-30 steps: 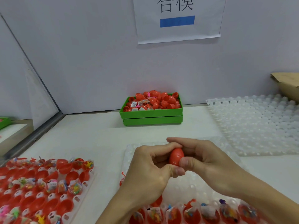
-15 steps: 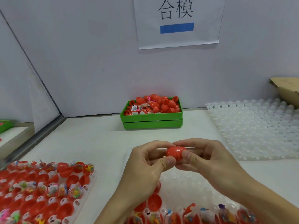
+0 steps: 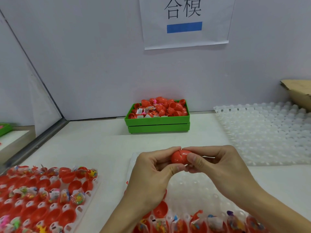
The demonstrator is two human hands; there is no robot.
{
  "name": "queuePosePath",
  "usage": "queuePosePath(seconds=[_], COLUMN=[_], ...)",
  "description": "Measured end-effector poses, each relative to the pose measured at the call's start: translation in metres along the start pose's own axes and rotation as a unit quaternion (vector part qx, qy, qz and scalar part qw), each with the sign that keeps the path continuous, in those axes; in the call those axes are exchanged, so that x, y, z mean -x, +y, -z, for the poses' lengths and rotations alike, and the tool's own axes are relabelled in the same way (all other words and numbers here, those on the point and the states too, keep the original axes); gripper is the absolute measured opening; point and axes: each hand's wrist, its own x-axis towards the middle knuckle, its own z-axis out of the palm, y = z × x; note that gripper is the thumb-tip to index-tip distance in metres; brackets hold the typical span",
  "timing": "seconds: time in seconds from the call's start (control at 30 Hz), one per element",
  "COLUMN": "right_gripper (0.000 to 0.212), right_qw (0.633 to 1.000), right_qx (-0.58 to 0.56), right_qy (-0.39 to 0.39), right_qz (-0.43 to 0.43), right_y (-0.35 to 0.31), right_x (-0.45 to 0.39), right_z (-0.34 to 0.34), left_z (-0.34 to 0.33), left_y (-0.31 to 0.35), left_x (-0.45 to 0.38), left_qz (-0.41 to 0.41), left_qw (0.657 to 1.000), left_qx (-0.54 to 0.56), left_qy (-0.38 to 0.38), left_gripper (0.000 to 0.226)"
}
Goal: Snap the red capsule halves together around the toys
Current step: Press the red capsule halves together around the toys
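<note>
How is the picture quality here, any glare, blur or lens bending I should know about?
Head view: the light is soft and even, with faint shadows under the green box. Small glare spots sit on the red capsule that the left hand and right hand pinch. The wide lens bows the wall edge at the left. The clear tray looks hazy, and the toy packets near the bottom edge are soft.

The capsule (image 3: 178, 157) that I pinch between my left hand (image 3: 151, 175) and my right hand (image 3: 217, 167) is red plastic, smooth and glossy, with a thin seam line. At 12 o'clock, the green box (image 3: 158, 122) looks like matt plastic. At 2 o'clock, the empty tray (image 3: 262, 135) is translucent white plastic, bumpy, with a soft shine. At 8 o'clock, the toys (image 3: 75, 197) sit in clear, shiny, wrinkled film bags. The sign (image 3: 185, 22) is matt white paper. The box (image 3: 297, 93) at 3 o'clock is rough brown cardboard. The table (image 3: 94, 145) is matt and smooth.
</note>
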Motion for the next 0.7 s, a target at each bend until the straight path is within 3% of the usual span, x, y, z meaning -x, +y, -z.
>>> queuePosePath(seconds=[0.47,0.7], right_gripper=[0.022,0.022], right_qw=[0.999,0.998], right_qx=[0.020,0.046], right_qy=[-0.019,-0.019], right_qz=[0.025,0.030], right_y=[0.0025,0.0049], right_x=[0.0007,0.0003], right_z=[0.0012,-0.0002], left_z=[0.0015,0.0011], left_y=[0.0003,0.0037], left_x=[0.0004,0.0013], left_qz=[-0.019,-0.041], left_qw=[0.999,0.996], left_qx=[-0.039,-0.073], left_qy=[-0.003,-0.009], left_gripper=[0.052,0.067])
